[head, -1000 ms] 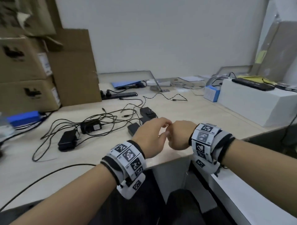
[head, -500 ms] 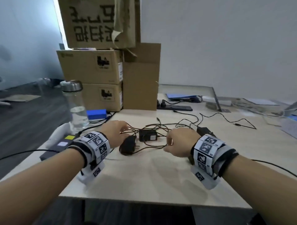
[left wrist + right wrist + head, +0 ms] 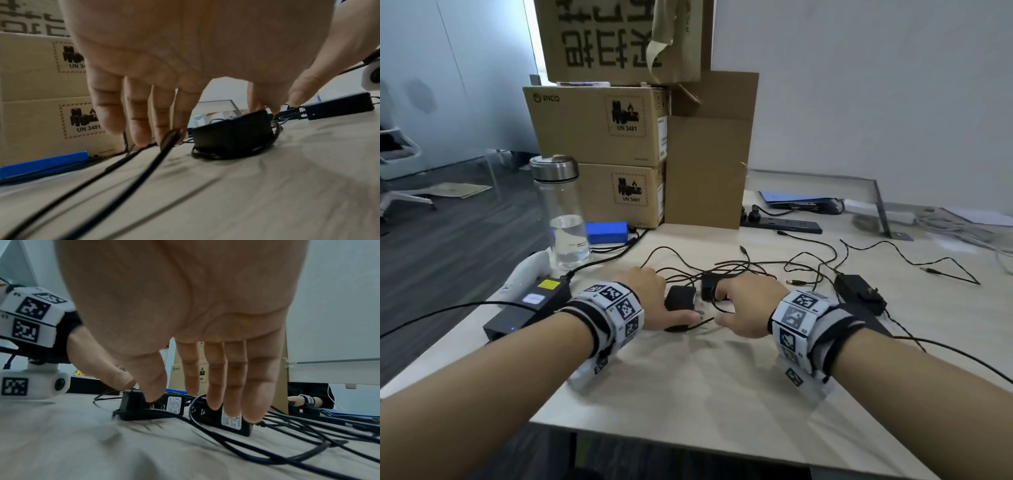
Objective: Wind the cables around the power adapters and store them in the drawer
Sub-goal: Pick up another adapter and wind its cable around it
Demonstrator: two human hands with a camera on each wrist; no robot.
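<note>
Two small black rectangular power adapters lie side by side at the centre of the head view, on a light wood-grain table (image 3: 688,394). The left adapter (image 3: 680,298) sits directly beside the left hand (image 3: 654,301); the right adapter (image 3: 709,287) sits under the fingers of the right hand (image 3: 748,305). Thin black cables (image 3: 756,265) spread in loose tangled loops from both adapters toward the upper right of the frame.

Left hand: fingers extended downward, tips at the table, thumb touching the left adapter's top edge; nothing is gripped. Right hand: fingers straight, fingertips (image 3: 232,410) resting on the right adapter (image 3: 226,420), thumb touching the left adapter (image 3: 144,407); no grasp is formed.

A third black adapter (image 3: 859,298) lies at right centre, just beyond the right wrist. A clear water bottle with a steel cap (image 3: 561,212) stands at left centre. Stacked brown cardboard boxes (image 3: 599,126) occupy the upper centre, with a black power strip (image 3: 780,224) to their right.
</note>
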